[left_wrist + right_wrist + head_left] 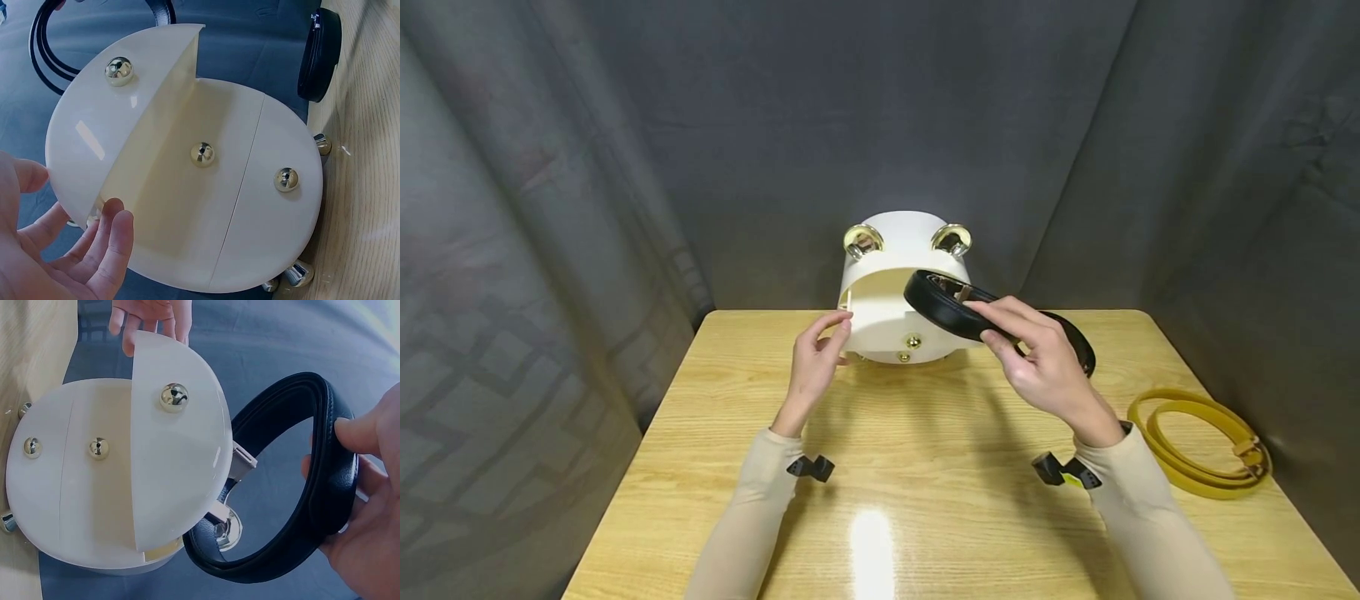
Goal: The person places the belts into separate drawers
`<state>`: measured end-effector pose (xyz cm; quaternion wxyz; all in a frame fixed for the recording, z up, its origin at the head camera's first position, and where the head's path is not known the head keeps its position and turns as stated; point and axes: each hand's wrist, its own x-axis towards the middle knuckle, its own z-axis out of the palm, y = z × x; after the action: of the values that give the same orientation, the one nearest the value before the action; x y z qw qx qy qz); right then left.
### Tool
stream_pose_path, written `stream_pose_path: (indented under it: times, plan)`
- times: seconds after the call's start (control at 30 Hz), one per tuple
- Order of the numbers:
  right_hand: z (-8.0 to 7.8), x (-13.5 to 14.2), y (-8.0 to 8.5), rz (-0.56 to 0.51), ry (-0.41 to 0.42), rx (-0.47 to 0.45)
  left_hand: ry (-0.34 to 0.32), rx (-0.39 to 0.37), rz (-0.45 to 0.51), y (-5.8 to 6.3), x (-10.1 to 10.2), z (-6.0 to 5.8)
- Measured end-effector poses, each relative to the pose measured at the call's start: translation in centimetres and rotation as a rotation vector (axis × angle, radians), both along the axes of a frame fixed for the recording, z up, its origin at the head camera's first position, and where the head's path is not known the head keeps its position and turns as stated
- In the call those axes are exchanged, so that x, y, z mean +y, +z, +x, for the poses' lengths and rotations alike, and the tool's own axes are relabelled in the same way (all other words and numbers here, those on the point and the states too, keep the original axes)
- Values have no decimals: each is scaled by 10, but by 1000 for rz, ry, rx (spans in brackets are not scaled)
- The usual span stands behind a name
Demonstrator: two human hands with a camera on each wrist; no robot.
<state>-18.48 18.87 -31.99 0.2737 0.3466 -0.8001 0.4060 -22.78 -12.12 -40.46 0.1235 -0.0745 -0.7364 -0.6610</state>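
Note:
A white rounded storage box (904, 233) with gold knobs stands at the back of the table. Its half-round upper front (178, 450) is tilted outward, and a cream interior shows behind it. My left hand (817, 358) is at the left edge of that front, its thumb beside the rim and its fingers loosely extended by the corner. In my right hand (1043, 360) I grip a coiled black belt (331, 462) between thumb and fingers, close to the front's right side. The belt overlaps the box in the head view.
Another black coil (1077, 340) lies on the table beyond my right hand, partly hidden by it. A mustard-yellow coiled belt (1198, 483) rests near the right edge of the wooden table (940, 500). Grey curtains (880, 108) hang behind and at both sides.

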Motion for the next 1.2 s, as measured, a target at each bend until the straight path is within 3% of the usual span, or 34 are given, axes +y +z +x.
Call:
stream_pose_path:
  times: [0.73, 1.2]
  plan:
    - [-14, -7, -1, -37, 36, -29, 10, 0, 0, 3, 2, 1]
    - [-19, -12, 0, -59, 40, -106, 7, 3, -5, 4, 5, 3]
